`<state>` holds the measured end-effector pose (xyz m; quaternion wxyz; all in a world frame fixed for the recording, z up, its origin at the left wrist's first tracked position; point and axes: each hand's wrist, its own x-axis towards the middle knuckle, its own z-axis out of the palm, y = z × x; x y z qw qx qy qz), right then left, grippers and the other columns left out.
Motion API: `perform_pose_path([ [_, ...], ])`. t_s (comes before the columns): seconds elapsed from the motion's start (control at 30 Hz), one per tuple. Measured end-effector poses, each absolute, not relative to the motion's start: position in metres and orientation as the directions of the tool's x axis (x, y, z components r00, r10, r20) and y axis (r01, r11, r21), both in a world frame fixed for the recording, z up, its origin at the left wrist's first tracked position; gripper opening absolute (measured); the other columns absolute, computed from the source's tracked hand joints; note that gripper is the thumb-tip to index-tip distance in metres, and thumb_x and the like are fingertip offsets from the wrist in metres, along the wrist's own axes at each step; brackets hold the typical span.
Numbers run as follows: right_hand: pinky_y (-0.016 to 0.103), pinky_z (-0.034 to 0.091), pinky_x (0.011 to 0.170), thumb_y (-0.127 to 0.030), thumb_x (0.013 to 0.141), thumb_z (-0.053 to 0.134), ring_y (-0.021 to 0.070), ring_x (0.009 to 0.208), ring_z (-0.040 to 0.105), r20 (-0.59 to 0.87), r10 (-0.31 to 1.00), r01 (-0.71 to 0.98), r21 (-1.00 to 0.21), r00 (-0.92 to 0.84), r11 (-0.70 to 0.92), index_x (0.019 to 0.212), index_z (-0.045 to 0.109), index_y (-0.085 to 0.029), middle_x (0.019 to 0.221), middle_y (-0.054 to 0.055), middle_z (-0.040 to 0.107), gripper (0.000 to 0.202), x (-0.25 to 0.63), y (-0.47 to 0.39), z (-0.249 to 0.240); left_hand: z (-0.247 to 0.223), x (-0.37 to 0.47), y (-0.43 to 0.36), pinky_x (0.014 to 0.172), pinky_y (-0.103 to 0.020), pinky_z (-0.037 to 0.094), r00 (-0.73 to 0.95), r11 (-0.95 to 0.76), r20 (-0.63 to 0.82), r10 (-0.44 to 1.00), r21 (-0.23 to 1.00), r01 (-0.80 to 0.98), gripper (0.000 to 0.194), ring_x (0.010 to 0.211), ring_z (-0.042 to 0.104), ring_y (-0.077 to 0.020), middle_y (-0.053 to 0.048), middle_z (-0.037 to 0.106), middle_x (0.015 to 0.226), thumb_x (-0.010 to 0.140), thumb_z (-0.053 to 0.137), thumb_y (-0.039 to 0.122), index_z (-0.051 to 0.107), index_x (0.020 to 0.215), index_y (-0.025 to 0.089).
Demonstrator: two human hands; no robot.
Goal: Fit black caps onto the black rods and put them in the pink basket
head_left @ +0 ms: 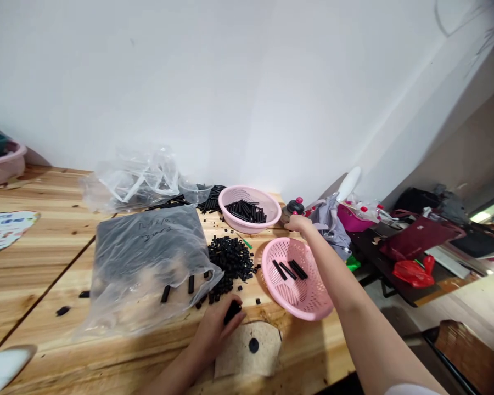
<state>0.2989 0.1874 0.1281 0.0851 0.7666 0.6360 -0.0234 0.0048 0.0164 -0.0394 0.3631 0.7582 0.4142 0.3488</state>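
My left hand [220,323] is closed around a black piece [231,311] at the front of the table, beside a beige pad [247,359] that bears a round black disc [253,345]. My right hand [298,223] reaches to the back right, its fingers at a dark jar-like object [293,207] with a pink knob; whether they grip it is unclear. Under my right forearm, a pink basket [274,285] holds several black sticks [288,270]. Behind it, another pink basket [227,219] holds many black sticks [246,210]. Small black parts [230,260] lie heaped left of the baskets.
A large plastic bag [148,241] of dark contents lies left of the heap, with crumpled clear bags [140,178] behind. A green tool [247,243] lies between the baskets. At right are a grey cloth bag [331,225] and a magenta basket [352,219]. A wall stands behind.
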Motion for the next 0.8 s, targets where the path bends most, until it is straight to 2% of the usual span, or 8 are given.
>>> perform_pose_path([
  [0.13, 0.028, 0.048, 0.074, -0.043, 0.095, 0.052, 0.0255, 0.088, 0.071, -0.200, 0.973, 0.991, 0.094, 0.117, -0.100, 0.086, 0.075, -0.011, 0.091, 0.017, 0.075, 0.041, 0.318, 0.118, 0.137, -0.037, 0.008, 0.018, 0.064, -0.030, 0.046, 0.403, -0.383, 0.228, 0.887, 0.850, 0.362, 0.027, 0.069, 0.063, -0.0213, -0.004, 0.067, 0.076, 0.093, 0.046, 0.046, 0.056, 0.091, 0.021],
  [0.23, 0.033, 0.049, 0.077, -0.056, 0.097, 0.039, 0.0287, 0.090, 0.071, -0.112, 0.994, 0.998, 0.058, 0.014, -0.008, 0.092, 0.076, -0.014, 0.096, 0.019, 0.074, 0.056, 0.314, 0.051, 0.119, -0.034, 0.009, 0.017, 0.064, -0.029, 0.044, 0.397, -0.379, 0.231, 0.888, 0.857, 0.350, 0.027, 0.068, 0.062, -0.0205, -0.003, 0.066, 0.076, 0.093, 0.046, 0.045, 0.055, 0.091, 0.021],
  [0.33, 0.035, 0.049, 0.089, -0.058, 0.089, 0.057, 0.0279, 0.105, 0.066, -0.111, 0.922, 0.923, -0.160, -0.370, 0.351, 0.116, 0.070, -0.020, 0.117, 0.016, 0.070, 0.048, 0.303, -0.002, 0.094, -0.030, 0.008, 0.016, 0.065, -0.028, 0.043, 0.391, -0.382, 0.241, 0.888, 0.860, 0.338, 0.027, 0.069, 0.061, -0.0196, -0.003, 0.066, 0.077, 0.093, 0.046, 0.045, 0.055, 0.093, 0.020],
  [0.4, 0.037, 0.046, 0.098, -0.050, 0.088, 0.063, 0.0272, 0.116, 0.060, -0.096, 0.835, 0.821, -0.275, -0.542, 0.501, 0.123, 0.066, -0.021, 0.126, 0.014, 0.065, 0.045, 0.296, -0.022, 0.080, -0.029, 0.008, 0.016, 0.067, -0.028, 0.042, 0.381, -0.383, 0.251, 0.890, 0.865, 0.324, 0.027, 0.070, 0.060, -0.0186, -0.002, 0.065, 0.078, 0.095, 0.044, 0.043, 0.056, 0.094, 0.019],
  [0.5, 0.041, 0.045, 0.100, -0.035, 0.096, 0.053, 0.0255, 0.116, 0.058, -0.010, 0.840, 0.805, -0.292, -0.543, 0.517, 0.123, 0.064, -0.019, 0.123, 0.015, 0.065, 0.033, 0.288, -0.032, 0.066, -0.032, 0.009, 0.016, 0.066, -0.026, 0.041, 0.357, -0.395, 0.279, 0.891, 0.864, 0.311, 0.026, 0.069, 0.059, -0.0172, -0.001, 0.063, 0.077, 0.097, 0.041, 0.040, 0.056, 0.094, 0.019],
  [0.57, 0.041, 0.046, 0.099, -0.030, 0.099, 0.046, 0.0243, 0.113, 0.060, 0.017, 0.844, 0.803, -0.297, -0.536, 0.516, 0.124, 0.063, -0.018, 0.119, 0.014, 0.067, 0.032, 0.285, -0.030, 0.061, -0.033, 0.010, 0.017, 0.064, -0.026, 0.039, 0.341, -0.401, 0.291, 0.894, 0.859, 0.318, 0.026, 0.067, 0.057, -0.0166, -0.001, 0.062, 0.074, 0.098, 0.040, 0.039, 0.056, 0.095, 0.018],
  [0.7, 0.045, 0.044, 0.102, -0.033, 0.099, 0.049, 0.0275, 0.119, 0.057, 0.026, 0.817, 0.777, -0.292, -0.576, 0.557, 0.135, 0.056, -0.019, 0.128, 0.016, 0.063, 0.039, 0.279, -0.020, 0.063, -0.031, 0.012, 0.015, 0.060, -0.026, 0.037, 0.336, -0.397, 0.285, 0.897, 0.856, 0.332, 0.026, 0.061, 0.055, -0.0156, -0.001, 0.063, 0.073, 0.096, 0.044, 0.038, 0.058, 0.100, 0.017],
  [0.8, 0.045, 0.044, 0.103, -0.040, 0.095, 0.056, 0.0285, 0.122, 0.055, 0.101, 0.810, 0.757, -0.305, -0.578, 0.578, 0.139, 0.053, -0.023, 0.131, 0.015, 0.060, 0.047, 0.260, -0.009, 0.079, -0.028, 0.013, 0.013, 0.060, -0.026, 0.038, 0.329, -0.409, 0.299, 0.896, 0.844, 0.347, 0.026, 0.059, 0.055, -0.0151, -0.003, 0.066, 0.075, 0.095, 0.046, 0.037, 0.061, 0.099, 0.017],
])
